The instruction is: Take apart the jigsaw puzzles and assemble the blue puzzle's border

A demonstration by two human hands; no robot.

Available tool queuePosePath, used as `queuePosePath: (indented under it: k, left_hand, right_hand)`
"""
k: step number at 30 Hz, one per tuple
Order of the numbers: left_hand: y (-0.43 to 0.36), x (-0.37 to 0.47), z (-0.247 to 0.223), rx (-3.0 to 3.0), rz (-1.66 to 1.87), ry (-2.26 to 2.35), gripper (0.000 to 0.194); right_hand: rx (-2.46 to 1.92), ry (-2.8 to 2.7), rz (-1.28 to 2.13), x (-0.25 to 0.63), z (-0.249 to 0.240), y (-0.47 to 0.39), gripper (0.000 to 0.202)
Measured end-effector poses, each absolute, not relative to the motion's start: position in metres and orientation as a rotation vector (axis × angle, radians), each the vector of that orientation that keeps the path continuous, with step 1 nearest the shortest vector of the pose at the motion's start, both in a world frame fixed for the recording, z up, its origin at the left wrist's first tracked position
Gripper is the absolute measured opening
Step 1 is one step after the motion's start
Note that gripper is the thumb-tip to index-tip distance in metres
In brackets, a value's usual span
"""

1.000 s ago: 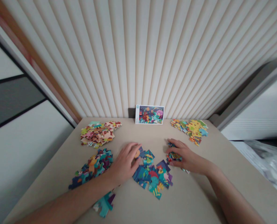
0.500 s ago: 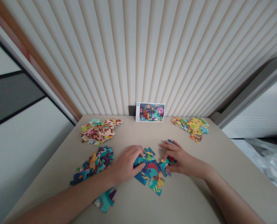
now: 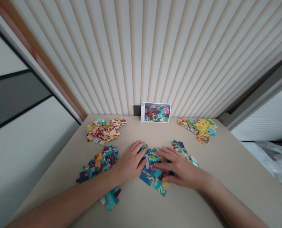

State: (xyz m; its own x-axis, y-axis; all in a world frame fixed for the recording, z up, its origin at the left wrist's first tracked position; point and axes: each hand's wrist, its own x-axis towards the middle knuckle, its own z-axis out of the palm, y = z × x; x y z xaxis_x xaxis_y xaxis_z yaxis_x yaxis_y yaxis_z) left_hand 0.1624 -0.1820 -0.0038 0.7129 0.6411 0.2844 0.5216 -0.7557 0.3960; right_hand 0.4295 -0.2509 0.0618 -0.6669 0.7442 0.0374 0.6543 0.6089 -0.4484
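Observation:
A partly joined group of blue, teal and red jigsaw puzzle pieces (image 3: 146,177) lies on the table in front of me. My left hand (image 3: 131,160) rests against its left side, fingers stretched out over the edge pieces. Over its right part is my right hand (image 3: 176,164), fingers spread and touching the pieces, which hides some of them. Behind the right hand, more dark blue and teal puzzle pieces (image 3: 179,145) show, partly covered. Beside my left forearm sits a pile of blue and purple pieces (image 3: 100,161), some hidden by the arm.
A picture card (image 3: 156,112) leans upright against the pleated wall at the back. A pink and cream puzzle pile (image 3: 105,131) lies back left, a yellow one (image 3: 201,128) back right. Several teal pieces (image 3: 112,199) lie below the left forearm. Clear plastic (image 3: 274,161) is beyond the table's right edge.
My right hand has moved left from the loose pieces onto the joined group, uncovering pieces behind it. The left hand stays at the group's left side. The view has shifted slightly.

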Motion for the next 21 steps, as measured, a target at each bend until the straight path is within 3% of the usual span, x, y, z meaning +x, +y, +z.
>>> queuePosePath:
  k: [9, 16, 21]
  left_hand:
    - [-0.177, 0.164, -0.001, 2.321, 0.722, 0.876, 0.043]
    - [-0.175, 0.162, 0.012, 2.126, 1.095, 1.065, 0.032]
    - [-0.173, 0.161, 0.016, 2.072, 1.194, 1.153, 0.028]
  right_hand:
    - [-1.227, -2.566, 0.537, 0.433, 0.061, -0.248, 0.039]
    - [-1.149, -2.607, 0.497, 0.425, 0.06, -0.251, 0.048]
    - [-1.17, -2.61, 0.463, 0.429, 0.056, -0.252, 0.035]
